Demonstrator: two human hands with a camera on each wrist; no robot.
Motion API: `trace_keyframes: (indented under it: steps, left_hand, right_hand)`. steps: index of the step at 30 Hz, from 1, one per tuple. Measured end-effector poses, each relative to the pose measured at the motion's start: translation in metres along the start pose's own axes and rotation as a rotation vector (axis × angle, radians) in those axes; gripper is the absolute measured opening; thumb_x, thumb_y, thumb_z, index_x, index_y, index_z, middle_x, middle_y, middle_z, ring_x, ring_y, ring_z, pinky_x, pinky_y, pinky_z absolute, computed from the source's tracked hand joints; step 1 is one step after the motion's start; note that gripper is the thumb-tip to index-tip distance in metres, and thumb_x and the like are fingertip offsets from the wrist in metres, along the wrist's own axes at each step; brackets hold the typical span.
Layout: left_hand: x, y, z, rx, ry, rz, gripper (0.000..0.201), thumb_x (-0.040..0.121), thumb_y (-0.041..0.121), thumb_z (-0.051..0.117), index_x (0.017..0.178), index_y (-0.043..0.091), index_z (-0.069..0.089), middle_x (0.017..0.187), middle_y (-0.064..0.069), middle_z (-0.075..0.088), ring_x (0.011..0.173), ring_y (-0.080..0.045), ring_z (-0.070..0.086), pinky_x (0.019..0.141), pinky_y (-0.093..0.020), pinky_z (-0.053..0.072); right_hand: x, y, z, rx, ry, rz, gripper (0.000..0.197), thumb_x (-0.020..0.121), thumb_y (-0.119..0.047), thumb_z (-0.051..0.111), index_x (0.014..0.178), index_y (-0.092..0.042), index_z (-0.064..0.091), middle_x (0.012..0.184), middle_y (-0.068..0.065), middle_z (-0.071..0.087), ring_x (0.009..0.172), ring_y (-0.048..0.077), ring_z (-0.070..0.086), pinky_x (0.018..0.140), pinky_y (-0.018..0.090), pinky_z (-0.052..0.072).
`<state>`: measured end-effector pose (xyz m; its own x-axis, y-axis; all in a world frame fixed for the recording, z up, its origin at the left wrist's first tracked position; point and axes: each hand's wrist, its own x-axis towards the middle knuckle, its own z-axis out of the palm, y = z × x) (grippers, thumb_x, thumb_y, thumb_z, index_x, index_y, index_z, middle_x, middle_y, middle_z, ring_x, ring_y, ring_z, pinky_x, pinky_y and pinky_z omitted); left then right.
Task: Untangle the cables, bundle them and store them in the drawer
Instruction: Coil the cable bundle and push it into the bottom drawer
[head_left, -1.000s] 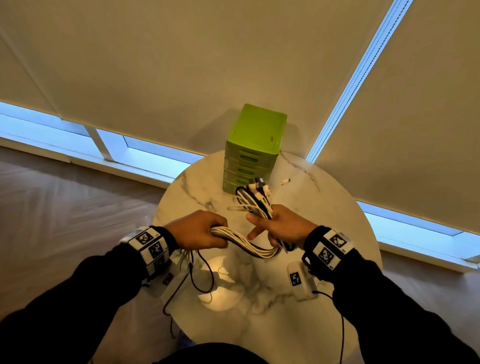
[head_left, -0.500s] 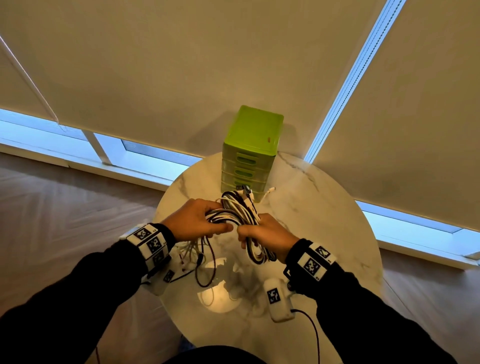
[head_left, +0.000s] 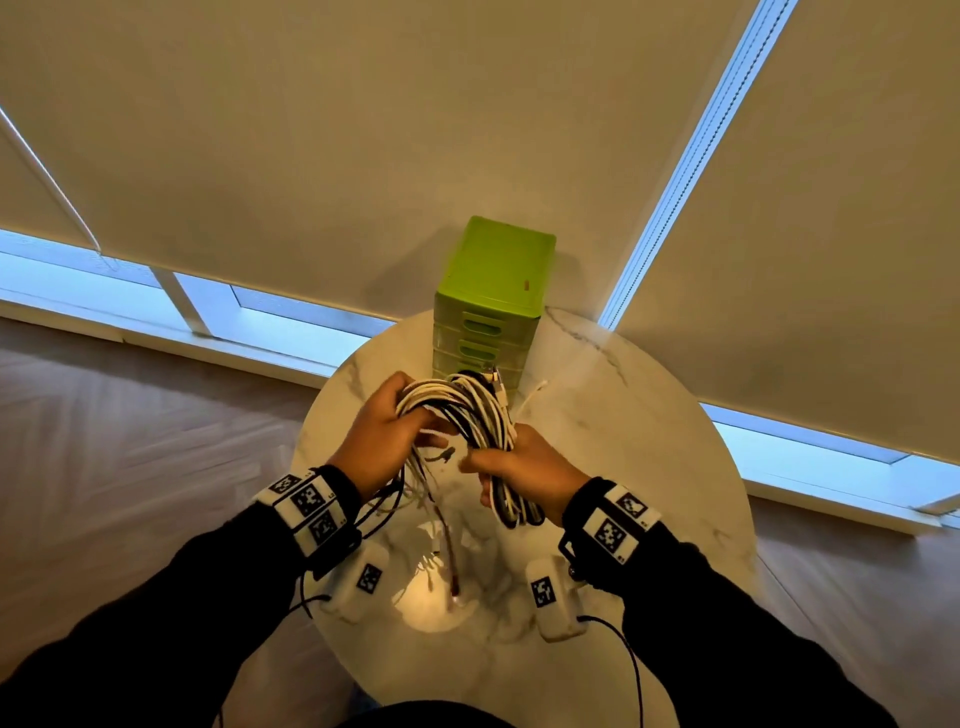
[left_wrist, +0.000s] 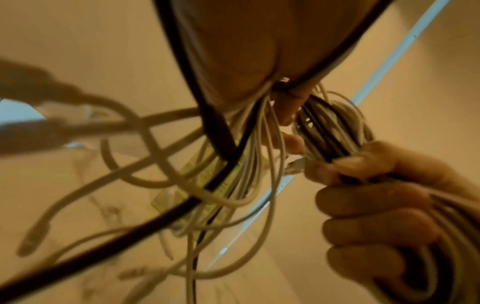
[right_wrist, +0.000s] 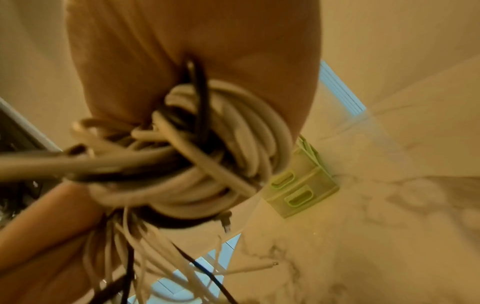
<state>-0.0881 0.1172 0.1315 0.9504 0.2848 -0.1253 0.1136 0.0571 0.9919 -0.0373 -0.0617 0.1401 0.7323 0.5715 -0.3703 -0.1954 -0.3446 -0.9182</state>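
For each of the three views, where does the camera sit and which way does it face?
Head: looks down on the table; both hands and sleeves show.
Left wrist: looks along the left hand at the cables; the right hand shows.
Right wrist: looks along the right hand at the cables.
All three show the green drawer unit.

Round marble table by covered windows

A round white marble table (head_left: 649, 467) with grey veins stands on a wooden floor (head_left: 130, 441) laid in a herringbone pattern. Beige roller blinds (head_left: 363, 130) hang nearly all the way down over the windows (head_left: 291, 312), leaving low strips of blue daylight beneath them and a narrow bright gap between two blinds at the right. A warm lamp glare shines on the tabletop near its front edge.
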Motion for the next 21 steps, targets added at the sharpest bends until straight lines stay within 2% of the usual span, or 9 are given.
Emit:
trace_keyframes:
  steps: [2,4,7,10,12,15,16,19,21]
  left_hand:
    - [0.002,0.006,0.008,-0.198,0.070,-0.018,0.023,0.095,-0.008,0.054,0.104,0.010,0.043,0.097,-0.013,0.073,0.091,-0.025,0.074,0.076,-0.033,0.061]
    - [0.003,0.006,0.015,-0.309,0.095,-0.069,0.027,0.095,-0.005,0.054,0.109,0.013,0.041,0.106,-0.012,0.074,0.100,-0.021,0.073,0.077,-0.029,0.059]
    - [0.002,0.001,0.025,-0.296,0.119,-0.100,0.025,0.096,-0.001,0.051,0.118,0.010,0.046,0.106,-0.009,0.070,0.102,-0.019,0.070,0.075,-0.027,0.056]
    - [0.000,-0.002,0.031,-0.287,0.126,-0.078,0.027,0.098,-0.002,0.044,0.122,0.006,0.052,0.103,-0.006,0.067,0.089,-0.006,0.070,0.071,-0.018,0.054]
    - [-0.001,-0.003,0.035,-0.307,0.102,-0.092,0.029,0.099,-0.003,0.042,0.125,0.003,0.054,0.105,-0.007,0.068,0.087,-0.004,0.071,0.071,-0.017,0.054]
    - [-0.001,-0.006,0.042,-0.283,0.055,-0.125,0.032,0.101,-0.001,0.041,0.130,0.006,0.054,0.108,-0.005,0.067,0.090,-0.004,0.069,0.073,-0.014,0.053]
    - [-0.002,-0.006,0.044,-0.263,0.042,-0.137,0.032,0.102,0.002,0.041,0.131,0.009,0.053,0.110,-0.003,0.066,0.093,-0.004,0.067,0.074,-0.014,0.052]
    - [-0.002,-0.006,0.047,-0.277,0.032,-0.201,0.033,0.103,0.007,0.041,0.133,0.015,0.052,0.111,-0.001,0.065,0.098,-0.008,0.063,0.080,-0.023,0.051]
    - [0.002,-0.009,0.046,-0.253,0.007,-0.241,0.035,0.102,0.010,0.042,0.136,0.009,0.049,0.109,-0.006,0.064,0.102,-0.021,0.062,0.085,-0.030,0.049]
  right_hand:
    - [0.001,0.003,0.004,-0.049,-0.009,-0.084,0.010,0.085,-0.023,0.079,0.092,-0.021,0.072,0.078,-0.004,0.073,0.072,0.008,0.069,0.066,0.016,0.053]
    - [0.001,0.007,0.009,-0.030,-0.006,-0.106,0.021,0.084,-0.032,0.080,0.103,-0.025,0.073,0.094,-0.008,0.076,0.087,0.002,0.070,0.071,0.011,0.050]
    - [-0.001,0.013,0.016,0.063,0.009,-0.134,0.035,0.085,-0.026,0.079,0.118,-0.022,0.069,0.109,-0.007,0.075,0.100,0.003,0.070,0.078,0.011,0.051]
    - [-0.001,0.013,0.015,0.051,0.021,-0.172,0.046,0.079,-0.022,0.085,0.121,-0.021,0.068,0.111,-0.008,0.075,0.105,0.004,0.069,0.082,0.014,0.052]
    - [0.002,0.012,0.009,0.017,0.003,-0.146,0.046,0.075,-0.021,0.088,0.117,-0.020,0.070,0.108,-0.005,0.076,0.101,0.007,0.071,0.082,0.018,0.054]
    - [0.007,0.011,0.004,-0.022,-0.025,-0.094,0.043,0.071,-0.017,0.090,0.111,-0.018,0.074,0.103,0.001,0.077,0.098,0.016,0.073,0.091,0.037,0.058]
    - [0.009,0.011,0.003,-0.028,-0.037,-0.083,0.043,0.070,-0.015,0.090,0.110,-0.017,0.075,0.102,0.002,0.077,0.098,0.017,0.073,0.093,0.041,0.058]
    - [0.012,0.009,0.005,-0.048,-0.061,-0.067,0.040,0.070,-0.009,0.086,0.108,-0.016,0.076,0.101,0.003,0.077,0.098,0.018,0.073,0.094,0.043,0.057]
    - [0.012,0.008,0.008,-0.105,-0.020,-0.074,0.037,0.069,-0.013,0.085,0.104,-0.020,0.076,0.098,0.002,0.077,0.095,0.017,0.073,0.095,0.047,0.056]
